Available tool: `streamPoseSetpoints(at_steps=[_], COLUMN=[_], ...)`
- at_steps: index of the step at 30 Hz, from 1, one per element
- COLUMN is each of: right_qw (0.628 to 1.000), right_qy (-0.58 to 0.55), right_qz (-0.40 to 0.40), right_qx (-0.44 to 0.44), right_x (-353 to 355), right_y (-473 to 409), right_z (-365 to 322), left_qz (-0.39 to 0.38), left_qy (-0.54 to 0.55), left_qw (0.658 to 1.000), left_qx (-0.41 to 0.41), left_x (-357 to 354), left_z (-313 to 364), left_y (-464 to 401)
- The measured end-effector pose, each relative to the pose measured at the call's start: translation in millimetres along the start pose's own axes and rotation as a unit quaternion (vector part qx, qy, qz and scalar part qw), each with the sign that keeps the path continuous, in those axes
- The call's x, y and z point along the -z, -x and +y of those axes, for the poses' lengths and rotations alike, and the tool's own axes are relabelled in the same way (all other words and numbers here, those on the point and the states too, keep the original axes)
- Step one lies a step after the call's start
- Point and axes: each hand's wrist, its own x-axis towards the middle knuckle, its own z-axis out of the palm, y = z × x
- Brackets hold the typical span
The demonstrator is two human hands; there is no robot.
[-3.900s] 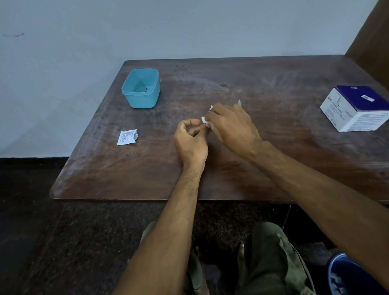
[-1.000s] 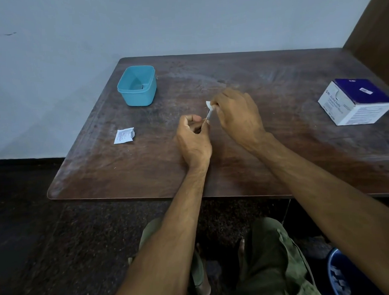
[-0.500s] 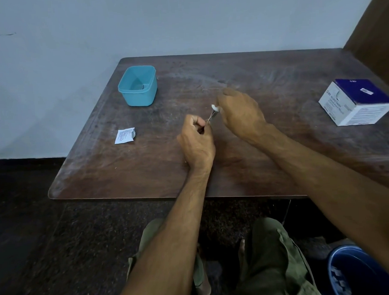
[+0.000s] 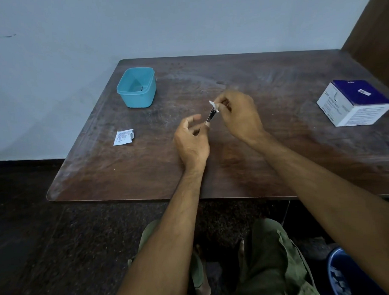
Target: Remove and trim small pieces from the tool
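My left hand (image 4: 192,143) pinches the lower end of a thin dark metal tool (image 4: 210,116) above the middle of the brown wooden table (image 4: 234,163). The tool slants up to the right. My right hand (image 4: 240,114) pinches a small white swab (image 4: 214,105) against the tool's upper tip. What kind of tool it is I cannot tell. A torn white sachet (image 4: 123,137) lies flat on the table to the left of my left hand.
A teal plastic tub (image 4: 137,87) stands at the table's back left with something small inside. A white and dark blue carton (image 4: 354,102) sits at the right. A blue bin (image 4: 348,274) stands on the floor by my right knee. A wall runs behind the table.
My right hand has slid the white swab up along the tool to its tip, and my hands have drawn slightly apart. Earlier both hands were close together around the swab.
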Motion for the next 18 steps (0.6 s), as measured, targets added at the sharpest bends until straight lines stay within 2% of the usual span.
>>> streamPoseSetpoints(at_steps=[3, 7, 12, 15, 18], right_qw=[0.988, 0.978, 0.987, 0.995, 0.997], right_qy=[-0.133, -0.192, -0.150, -0.096, -0.069], right_qz=[0.025, 0.019, 0.018, 0.012, -0.026], right_qx=[-0.072, -0.080, -0.049, -0.022, 0.006], right_x=[-9.8, -17.9, -18.2, -18.3, -19.1], right_y=[5.3, 10.5, 7.5, 10.6, 20.0], right_z=[0.7, -9.5, -3.5, 0.9, 4.3], left_qz=[-0.069, -0.134, -0.181, -0.173, -0.173], left_qy=[0.050, 0.090, 0.154, 0.173, 0.178], left_qw=[0.996, 0.983, 0.955, 0.952, 0.952], left_qx=[0.038, 0.086, 0.175, 0.182, 0.178], left_x=[6.0, 11.6, 20.6, 21.6, 20.8], left_z=[2.0, 8.2, 11.5, 11.0, 9.5], left_y=[-3.1, -7.7, -18.5, -20.7, -21.0])
